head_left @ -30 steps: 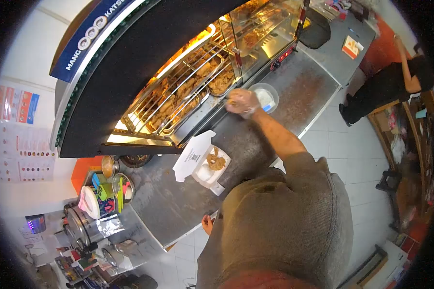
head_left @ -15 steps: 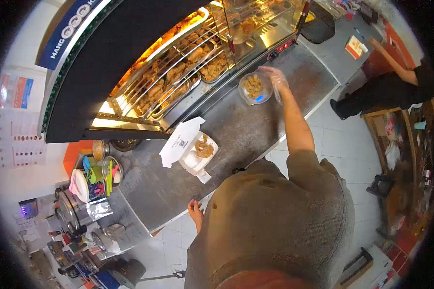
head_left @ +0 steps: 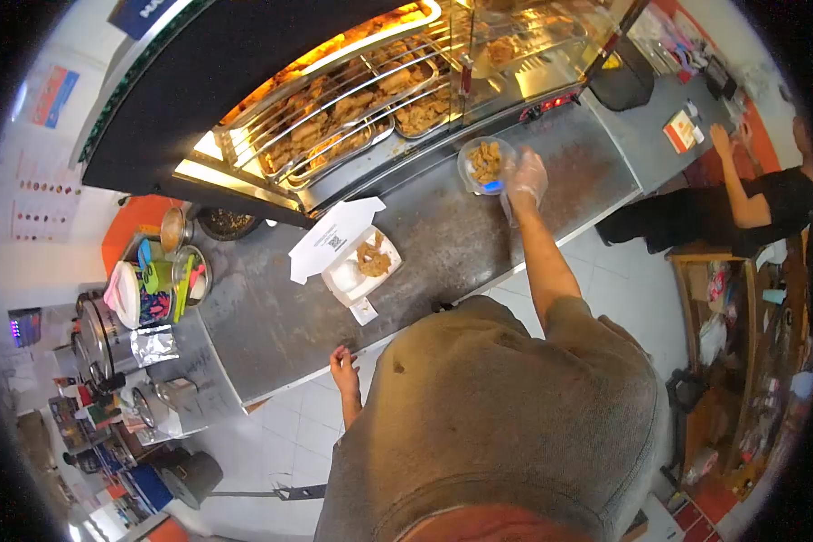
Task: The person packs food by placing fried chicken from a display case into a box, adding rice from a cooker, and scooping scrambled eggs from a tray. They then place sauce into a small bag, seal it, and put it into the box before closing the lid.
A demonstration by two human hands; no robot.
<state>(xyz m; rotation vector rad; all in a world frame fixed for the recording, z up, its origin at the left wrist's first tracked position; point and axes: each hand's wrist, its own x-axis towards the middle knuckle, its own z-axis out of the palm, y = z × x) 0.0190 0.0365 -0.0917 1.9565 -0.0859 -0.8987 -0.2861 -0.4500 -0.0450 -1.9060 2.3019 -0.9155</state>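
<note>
My right hand [head_left: 527, 181], in a clear plastic glove, is at the right side of a clear round bowl [head_left: 469, 172]. Brown fried pieces [head_left: 486, 161] lie in the bowl, along with a small blue spot. Blur and the glove hide how its fingers are set and whether they touch the rim. By the counter's front edge hangs my left hand [head_left: 344, 369], bare, its loosely bent fingers apart and nothing in them. Between the hands, a white takeaway box [head_left: 341, 278] stands with its printed lid [head_left: 334, 237] folded back. Inside it are fried pieces [head_left: 374, 256] beside something white.
Behind the grey counter [head_left: 434, 239] is a lit warming cabinet with trays of fried food [head_left: 334, 126]. Containers and utensils [head_left: 158, 280] crowd the left end. At right, another person [head_left: 741, 199] reaches over the counter near a small orange-and-white box [head_left: 682, 132].
My right hand has drawn back from over the bowl's rim to its right side. My left hand stays low by the counter edge. The camera view has shifted and turned a little.
</note>
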